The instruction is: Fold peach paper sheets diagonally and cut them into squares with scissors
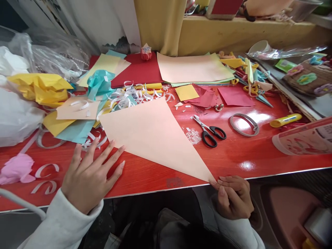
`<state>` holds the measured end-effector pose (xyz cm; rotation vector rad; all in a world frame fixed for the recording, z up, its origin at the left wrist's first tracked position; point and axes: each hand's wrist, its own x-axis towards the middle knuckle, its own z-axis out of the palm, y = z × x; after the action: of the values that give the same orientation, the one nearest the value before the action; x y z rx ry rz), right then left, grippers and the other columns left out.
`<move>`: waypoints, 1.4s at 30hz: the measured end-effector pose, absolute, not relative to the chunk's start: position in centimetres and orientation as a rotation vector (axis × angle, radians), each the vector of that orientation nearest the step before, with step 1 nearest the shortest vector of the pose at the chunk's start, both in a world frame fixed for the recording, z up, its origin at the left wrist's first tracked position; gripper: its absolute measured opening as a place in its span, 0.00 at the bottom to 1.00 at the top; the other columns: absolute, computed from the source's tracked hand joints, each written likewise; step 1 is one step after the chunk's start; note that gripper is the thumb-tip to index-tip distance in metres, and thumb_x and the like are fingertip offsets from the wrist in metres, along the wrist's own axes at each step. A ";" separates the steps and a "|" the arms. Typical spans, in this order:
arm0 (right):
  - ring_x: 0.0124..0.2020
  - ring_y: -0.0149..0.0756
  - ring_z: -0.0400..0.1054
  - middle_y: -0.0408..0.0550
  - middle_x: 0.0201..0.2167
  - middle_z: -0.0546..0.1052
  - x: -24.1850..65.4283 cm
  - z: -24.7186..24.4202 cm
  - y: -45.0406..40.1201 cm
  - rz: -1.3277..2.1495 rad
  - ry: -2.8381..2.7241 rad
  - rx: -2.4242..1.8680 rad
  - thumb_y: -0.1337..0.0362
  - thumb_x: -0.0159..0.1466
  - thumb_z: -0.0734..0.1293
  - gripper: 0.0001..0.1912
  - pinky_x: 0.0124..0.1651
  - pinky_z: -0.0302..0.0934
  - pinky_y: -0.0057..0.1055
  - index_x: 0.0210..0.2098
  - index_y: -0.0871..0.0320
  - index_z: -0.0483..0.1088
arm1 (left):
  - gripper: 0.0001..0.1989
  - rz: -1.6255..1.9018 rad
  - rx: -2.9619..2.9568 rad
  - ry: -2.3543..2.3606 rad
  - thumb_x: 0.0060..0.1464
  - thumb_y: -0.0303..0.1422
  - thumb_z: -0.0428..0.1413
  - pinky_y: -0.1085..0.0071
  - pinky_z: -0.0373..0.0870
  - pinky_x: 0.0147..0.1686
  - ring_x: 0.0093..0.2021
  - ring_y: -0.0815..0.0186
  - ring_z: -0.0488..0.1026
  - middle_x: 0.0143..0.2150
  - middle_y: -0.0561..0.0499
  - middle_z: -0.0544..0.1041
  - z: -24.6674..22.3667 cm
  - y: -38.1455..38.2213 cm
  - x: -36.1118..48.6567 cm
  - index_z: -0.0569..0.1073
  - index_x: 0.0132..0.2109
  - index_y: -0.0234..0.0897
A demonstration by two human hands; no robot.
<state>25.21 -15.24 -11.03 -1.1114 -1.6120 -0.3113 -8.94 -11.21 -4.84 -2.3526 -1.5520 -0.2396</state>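
- On the table (145, 174), front middle: the sheet (150, 135), one corner at the near edge.
- Right of the sheet: scissors (204, 129), then a ring (245, 133), then a tube (285, 120).
- Before the tube, at the right: a cup (303, 140).
- Behind the scissors: small squares (186, 92).
- Behind the squares: a paper stack (192, 69).
- Left of the stack: card (145, 71), a flower (146, 53) at its back edge.
- Between card and sheet: curls (128, 100).
- Left of the sheet: scraps (75, 126), one curl on top.
- Far left: a bag (15, 114).
- Back right: a basket (308, 79).
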 end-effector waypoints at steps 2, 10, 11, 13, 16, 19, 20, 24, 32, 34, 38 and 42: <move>0.25 0.32 0.64 0.42 0.22 0.68 25.3 -10.7 -15.5 -0.291 -1.640 -1.138 0.77 0.54 0.63 0.10 0.31 0.61 0.35 0.27 0.57 0.73 | 0.26 -0.255 -2.370 -1.537 0.56 0.38 0.49 0.37 0.45 0.57 0.64 0.48 0.49 0.60 0.47 0.63 -5.0 -11.2 -9.0 0.57 0.61 0.45; 0.42 0.46 0.68 0.52 0.36 0.75 24.0 -6.6 -15.7 -0.345 -1.978 -1.254 0.62 0.53 0.71 0.11 0.43 0.62 0.42 0.34 0.59 0.72 | 0.25 -0.239 -2.456 -1.265 0.54 0.35 0.51 0.43 0.52 0.56 0.63 0.50 0.52 0.60 0.44 0.62 -4.9 -11.1 -9.1 0.60 0.60 0.44; 0.47 0.47 0.67 0.54 0.41 0.75 23.6 -6.3 -15.7 -0.328 -2.080 -1.229 0.58 0.53 0.70 0.17 0.46 0.61 0.43 0.40 0.60 0.72 | 0.25 -0.244 -2.459 -1.251 0.54 0.36 0.51 0.44 0.52 0.57 0.63 0.50 0.52 0.61 0.45 0.61 -4.7 -11.1 -9.1 0.60 0.59 0.44; 0.50 0.45 0.66 0.54 0.45 0.75 23.0 -6.1 -15.7 -0.281 -2.266 -1.180 0.56 0.57 0.67 0.22 0.52 0.59 0.42 0.48 0.61 0.68 | 0.26 -0.220 -2.455 -1.288 0.54 0.36 0.52 0.45 0.52 0.57 0.63 0.51 0.52 0.62 0.47 0.58 -4.6 -11.3 -9.0 0.58 0.60 0.44; 0.50 0.37 0.68 0.50 0.44 0.76 22.9 -6.1 -16.3 -0.241 -2.311 -1.143 0.68 0.63 0.61 0.16 0.53 0.60 0.35 0.51 0.60 0.67 | 0.31 -0.294 -2.335 -1.378 0.53 0.37 0.53 0.49 0.48 0.61 0.62 0.52 0.53 0.64 0.49 0.53 -4.6 -12.0 -8.7 0.53 0.63 0.44; 0.47 0.38 0.70 0.50 0.44 0.76 23.6 -6.1 -17.2 -0.217 -2.146 -1.149 0.74 0.63 0.58 0.19 0.49 0.65 0.33 0.52 0.60 0.66 | 0.32 -0.614 -2.121 -1.473 0.52 0.38 0.54 0.55 0.45 0.63 0.61 0.56 0.57 0.63 0.55 0.56 -4.9 -12.7 -8.5 0.53 0.63 0.45; 0.46 0.38 0.71 0.50 0.43 0.76 23.8 -6.0 -17.4 -0.236 -2.056 -1.178 0.75 0.62 0.59 0.20 0.47 0.66 0.32 0.53 0.59 0.66 | 0.31 -0.706 -2.056 -1.502 0.53 0.37 0.53 0.55 0.45 0.64 0.60 0.57 0.58 0.63 0.57 0.57 -5.0 -12.8 -8.4 0.53 0.62 0.45; 0.34 0.34 0.75 0.44 0.38 0.79 23.9 -5.4 -17.2 -0.351 -1.609 -1.427 0.76 0.59 0.64 0.22 0.38 0.67 0.25 0.51 0.53 0.68 | 0.29 -0.831 -1.915 -1.480 0.54 0.33 0.53 0.51 0.49 0.62 0.60 0.57 0.59 0.60 0.51 0.63 -5.2 -13.1 -8.4 0.56 0.62 0.41; 0.38 0.43 0.73 0.53 0.38 0.78 23.8 -4.9 -15.2 -0.068 -0.952 -1.597 0.60 0.59 0.65 0.15 0.40 0.67 0.35 0.43 0.62 0.74 | 0.23 -0.754 -1.981 -1.416 0.56 0.34 0.50 0.53 0.58 0.58 0.55 0.57 0.66 0.56 0.49 0.69 -5.5 -12.7 -9.2 0.61 0.58 0.38; 0.37 0.45 0.73 0.54 0.37 0.78 24.4 -5.1 -15.0 -0.009 -0.901 -1.614 0.58 0.58 0.66 0.17 0.39 0.67 0.37 0.43 0.62 0.74 | 0.19 -0.654 -2.102 -1.387 0.56 0.31 0.50 0.56 0.61 0.55 0.52 0.58 0.70 0.50 0.48 0.74 -5.5 -12.1 -9.6 0.66 0.55 0.39; 0.36 0.46 0.73 0.57 0.36 0.78 25.7 -5.2 -14.9 0.014 -0.796 -1.650 0.57 0.54 0.69 0.19 0.37 0.66 0.35 0.43 0.62 0.75 | 0.16 -0.580 -2.085 -1.587 0.59 0.30 0.43 0.59 0.65 0.49 0.45 0.60 0.73 0.39 0.49 0.79 -4.7 -9.9 -10.2 0.72 0.48 0.35; 0.37 0.45 0.73 0.55 0.38 0.78 26.0 -4.8 -15.3 0.016 -0.718 -1.674 0.57 0.54 0.68 0.19 0.39 0.67 0.35 0.43 0.60 0.75 | 0.19 -0.372 -2.000 -1.929 0.58 0.30 0.40 0.60 0.67 0.40 0.37 0.59 0.74 0.31 0.48 0.77 -2.9 -6.8 -9.9 0.71 0.51 0.35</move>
<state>25.98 -15.35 -4.85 -1.6743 -0.7179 0.0164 -9.91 -6.79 -2.93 -1.9998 -1.9292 -0.3719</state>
